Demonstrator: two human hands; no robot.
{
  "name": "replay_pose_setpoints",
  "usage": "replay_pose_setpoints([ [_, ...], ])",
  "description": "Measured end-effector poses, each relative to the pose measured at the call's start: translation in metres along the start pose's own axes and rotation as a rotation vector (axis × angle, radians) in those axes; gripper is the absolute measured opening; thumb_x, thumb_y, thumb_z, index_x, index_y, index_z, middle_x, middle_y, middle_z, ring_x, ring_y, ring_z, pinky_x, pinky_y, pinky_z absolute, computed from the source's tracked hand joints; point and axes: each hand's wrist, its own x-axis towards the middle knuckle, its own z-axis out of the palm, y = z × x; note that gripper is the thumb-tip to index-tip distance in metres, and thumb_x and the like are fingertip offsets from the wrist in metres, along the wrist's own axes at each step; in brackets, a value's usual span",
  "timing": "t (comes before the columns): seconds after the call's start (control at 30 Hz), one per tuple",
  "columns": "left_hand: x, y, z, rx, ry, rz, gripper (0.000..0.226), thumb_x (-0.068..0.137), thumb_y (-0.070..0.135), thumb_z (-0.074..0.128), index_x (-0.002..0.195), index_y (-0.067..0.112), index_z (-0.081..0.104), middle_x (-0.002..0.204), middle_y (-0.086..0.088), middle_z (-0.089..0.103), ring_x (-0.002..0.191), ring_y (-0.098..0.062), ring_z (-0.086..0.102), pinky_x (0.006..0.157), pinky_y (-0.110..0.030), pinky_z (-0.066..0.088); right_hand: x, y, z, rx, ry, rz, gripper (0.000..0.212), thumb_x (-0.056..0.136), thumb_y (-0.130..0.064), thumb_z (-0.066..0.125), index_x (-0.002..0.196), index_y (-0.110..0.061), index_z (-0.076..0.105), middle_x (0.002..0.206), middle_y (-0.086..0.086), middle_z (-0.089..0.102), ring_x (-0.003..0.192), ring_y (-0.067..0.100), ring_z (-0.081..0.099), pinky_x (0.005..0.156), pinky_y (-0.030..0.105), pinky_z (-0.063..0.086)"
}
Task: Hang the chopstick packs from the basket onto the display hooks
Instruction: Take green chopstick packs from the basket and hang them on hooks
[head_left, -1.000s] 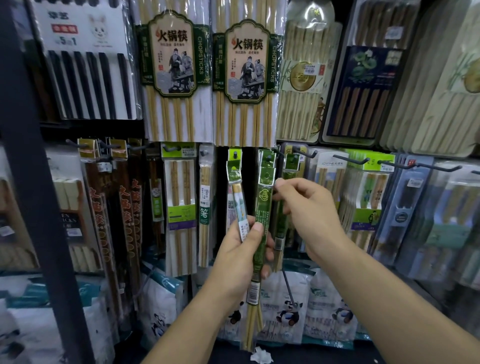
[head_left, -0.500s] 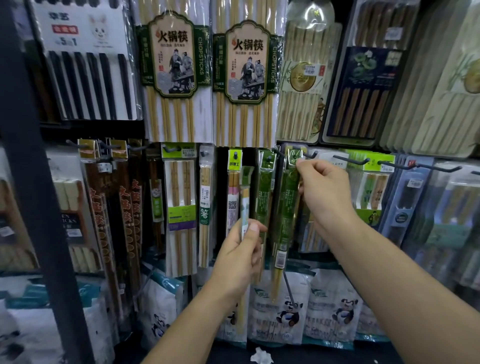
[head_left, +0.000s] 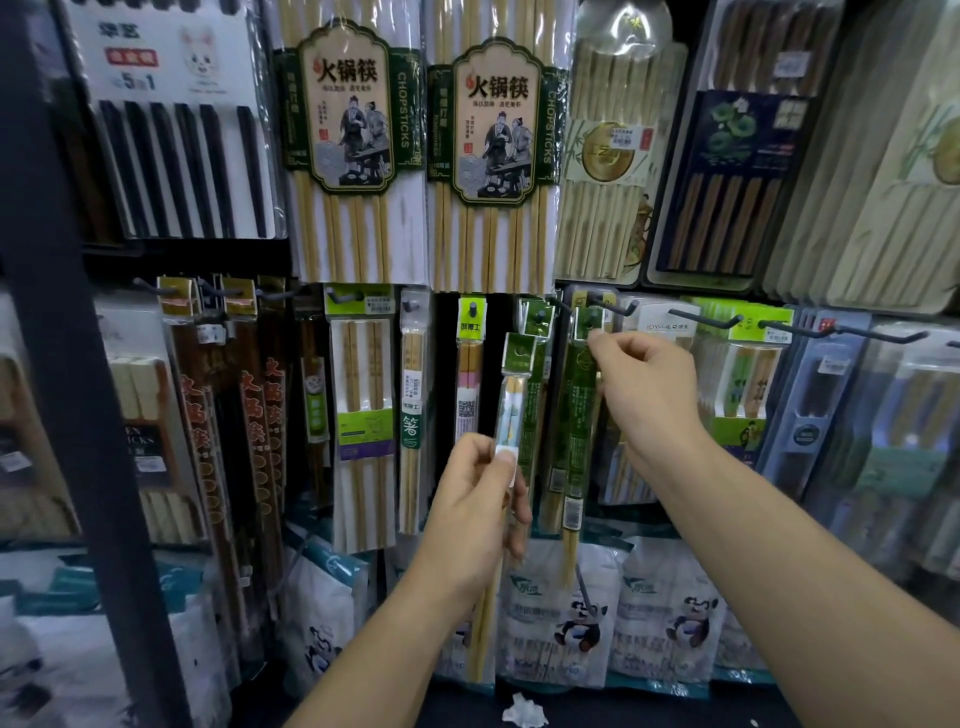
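My left hand (head_left: 475, 512) is shut on a slim chopstick pack with a green header (head_left: 511, 395), held upright in front of the lower row of hooks. My right hand (head_left: 644, 387) pinches the top of a long dark green chopstick pack (head_left: 574, 415), whose header sits on a black display hook (head_left: 602, 304). Another green pack (head_left: 535, 374) hangs just left of it on its own hook. The basket is out of view.
Many chopstick packs hang on the wall: large hotpot packs (head_left: 353, 145) above, brown and red packs (head_left: 249, 415) at left, more hooks (head_left: 701, 317) at right. A dark shelf post (head_left: 67, 364) stands at left. Panda-printed bags (head_left: 582, 618) line the bottom.
My right hand carried the long green pack up and to the right onto the hook. My left hand keeps the slim pack and has lifted it slightly.
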Motion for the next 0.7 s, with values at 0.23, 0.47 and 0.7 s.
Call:
replay_pose_setpoints([
  [0.23, 0.007, -0.001, 0.004, -0.06, 0.039, 0.076, 0.011, 0.104, 0.018, 0.057, 0.095, 0.012, 0.061, 0.085, -0.004, 0.056, 0.075, -0.017, 0.064, 0.064, -0.038, 0.063, -0.016, 0.002, -0.007, 0.004, 0.015, -0.047, 0.014, 0.094, -0.032, 0.069, 0.086, -0.02, 0.07, 0.072, -0.004, 0.064, 0.062, -0.005, 0.056, 0.065, 0.021, 0.046],
  [0.47, 0.016, -0.004, 0.012, -0.014, -0.015, 0.121, 0.012, 0.1, 0.022, 0.065, 0.091, 0.023, 0.073, 0.075, 0.005, 0.063, 0.072, -0.013, 0.065, 0.067, -0.042, 0.065, -0.032, -0.005, -0.003, 0.044, -0.194, -0.163, 0.019, 0.098, -0.023, 0.066, 0.081, -0.025, 0.073, 0.06, -0.014, 0.062, 0.058, 0.0, 0.056, 0.057, 0.01, 0.045],
  [0.7, 0.02, -0.011, 0.008, 0.128, 0.016, 0.159, 0.012, 0.095, 0.017, 0.073, 0.097, 0.029, 0.074, 0.088, 0.003, 0.074, 0.083, -0.01, 0.069, 0.074, -0.026, 0.058, -0.016, -0.011, -0.005, 0.091, -0.081, -0.092, 0.022, 0.097, -0.022, 0.065, 0.076, -0.017, 0.071, 0.064, -0.004, 0.059, 0.058, 0.007, 0.052, 0.058, 0.02, 0.048],
])
